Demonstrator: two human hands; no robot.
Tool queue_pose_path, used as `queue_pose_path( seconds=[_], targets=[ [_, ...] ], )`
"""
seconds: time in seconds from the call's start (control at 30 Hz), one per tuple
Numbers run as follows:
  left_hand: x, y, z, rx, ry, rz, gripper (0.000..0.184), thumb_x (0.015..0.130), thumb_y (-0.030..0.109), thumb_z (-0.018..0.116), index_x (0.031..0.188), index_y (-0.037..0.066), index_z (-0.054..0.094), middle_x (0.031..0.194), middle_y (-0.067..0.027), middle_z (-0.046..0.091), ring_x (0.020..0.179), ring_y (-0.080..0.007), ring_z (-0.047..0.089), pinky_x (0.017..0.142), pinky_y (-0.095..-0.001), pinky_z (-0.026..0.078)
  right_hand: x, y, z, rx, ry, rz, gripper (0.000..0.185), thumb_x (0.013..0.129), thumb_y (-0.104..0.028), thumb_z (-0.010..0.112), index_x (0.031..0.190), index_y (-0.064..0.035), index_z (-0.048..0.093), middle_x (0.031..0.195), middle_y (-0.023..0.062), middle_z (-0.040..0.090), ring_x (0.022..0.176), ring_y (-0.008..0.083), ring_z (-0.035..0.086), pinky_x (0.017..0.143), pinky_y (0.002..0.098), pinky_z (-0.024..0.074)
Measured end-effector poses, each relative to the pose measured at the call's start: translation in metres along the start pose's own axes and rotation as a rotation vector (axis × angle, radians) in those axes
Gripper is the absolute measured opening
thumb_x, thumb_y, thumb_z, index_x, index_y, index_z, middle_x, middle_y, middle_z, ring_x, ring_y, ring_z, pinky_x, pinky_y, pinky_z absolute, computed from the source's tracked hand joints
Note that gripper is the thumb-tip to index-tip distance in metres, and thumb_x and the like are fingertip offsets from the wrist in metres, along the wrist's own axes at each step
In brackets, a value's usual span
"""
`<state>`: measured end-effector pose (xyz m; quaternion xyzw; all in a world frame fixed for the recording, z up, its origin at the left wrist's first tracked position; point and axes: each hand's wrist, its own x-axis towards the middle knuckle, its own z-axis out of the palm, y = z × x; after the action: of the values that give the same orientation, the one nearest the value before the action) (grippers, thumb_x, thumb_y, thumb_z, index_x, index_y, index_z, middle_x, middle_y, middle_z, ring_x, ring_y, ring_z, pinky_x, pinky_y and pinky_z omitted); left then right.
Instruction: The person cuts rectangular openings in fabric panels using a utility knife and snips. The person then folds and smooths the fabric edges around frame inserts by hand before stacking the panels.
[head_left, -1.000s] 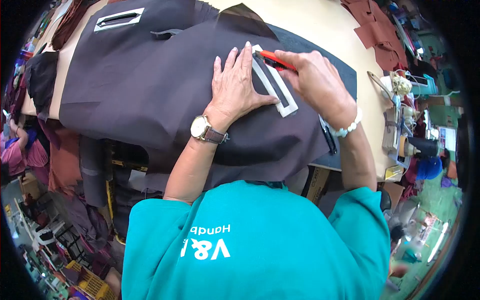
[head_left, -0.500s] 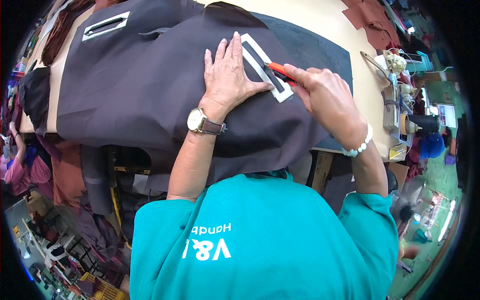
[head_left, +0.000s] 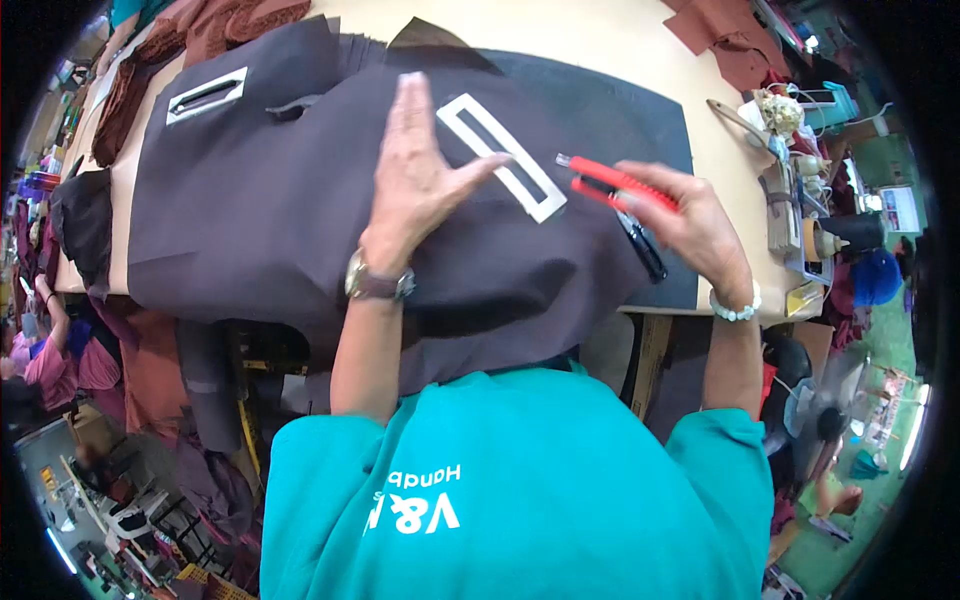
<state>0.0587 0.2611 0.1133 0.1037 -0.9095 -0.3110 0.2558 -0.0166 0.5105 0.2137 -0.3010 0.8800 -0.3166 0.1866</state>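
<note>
My left hand (head_left: 415, 180) is open, palm down with its fingers stretched out, over a dark brown sheet (head_left: 260, 210). Its thumb reaches to the edge of a white slotted rectangular frame (head_left: 545, 208) on the sheet; whether it presses there I cannot tell. Dark material shows through the frame's slot. Held above the sheet, right of the frame, is a red utility knife (head_left: 610, 178), with my right hand (head_left: 690, 215) closed around it. A slim dark tool (head_left: 645, 250) lies just below that hand, its kind unclear.
Under the sheet lies a dark cutting mat (head_left: 640, 120) on a cream table (head_left: 720, 150). A second white frame (head_left: 207, 95) sits at upper left. Brown pieces (head_left: 722, 40) and a brush (head_left: 740, 125) are at right. Another person's arm (head_left: 55, 315) shows at far left.
My right hand has drawn the knife back from the frame's slot, to the right. My left hand has shifted left, its fingers no longer over the frame's upper edge.
</note>
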Motion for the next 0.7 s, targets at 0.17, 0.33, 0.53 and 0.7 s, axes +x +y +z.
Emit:
queue_pose_path(
  seconds=[0.17, 0.33, 0.53, 0.7],
  targets=[
    [-0.012, -0.036, -0.037, 0.572, 0.162, -0.253, 0.077, 0.084, 0.046, 0.056, 0.136, -0.005, 0.029, 0.141, -0.0222, 0.031, 0.13, -0.0357, 0.03, 0.104, -0.0505, 0.026, 0.05, 0.085, 0.006, -0.172, 0.623, 0.116, 0.029, 0.09, -0.028, 0.049, 0.095, -0.0007, 0.06, 0.082, 0.0183, 0.062, 0.075, 0.0305, 0.06, 0.068, 0.0378, 0.0452],
    [-0.032, -0.073, -0.038, 0.842, 0.21, -0.227, 0.049, 0.087, 0.031, 0.053, 0.125, 0.0, 0.047, 0.131, -0.0168, 0.046, 0.123, -0.0298, 0.042, 0.099, -0.0492, 0.033, 0.081, 0.14, 0.018, -0.526, 0.678, -0.035, 0.026, 0.089, -0.027, 0.051, 0.096, -0.0051, 0.063, 0.094, 0.0176, 0.058, 0.092, 0.0331, 0.055, 0.083, 0.0421, 0.0417],
    [-0.023, -0.057, -0.051, 0.438, 0.433, -0.199, 0.019, 0.087, 0.015, 0.053, 0.099, 0.004, 0.062, 0.094, -0.0153, 0.065, 0.091, -0.032, 0.061, 0.078, -0.0407, 0.047, 0.009, 0.066, 0.017, -0.317, 0.394, 0.283, 0.029, 0.082, -0.024, 0.064, 0.099, -0.0007, 0.059, 0.084, 0.0115, 0.057, 0.077, 0.023, 0.056, 0.071, 0.0345, 0.0447],
    [-0.004, -0.031, -0.055, -0.207, 0.321, -0.373, 0.038, 0.083, 0.035, 0.062, 0.092, -0.002, 0.061, 0.082, -0.0212, 0.063, 0.079, -0.0391, 0.06, 0.069, -0.0402, 0.048, -0.026, 0.087, 0.039, -0.114, 0.375, 0.176, 0.025, 0.08, -0.01, 0.065, 0.101, 0.0013, 0.058, 0.067, 0.0058, 0.054, 0.063, 0.0153, 0.052, 0.06, 0.0284, 0.043]
  ],
)
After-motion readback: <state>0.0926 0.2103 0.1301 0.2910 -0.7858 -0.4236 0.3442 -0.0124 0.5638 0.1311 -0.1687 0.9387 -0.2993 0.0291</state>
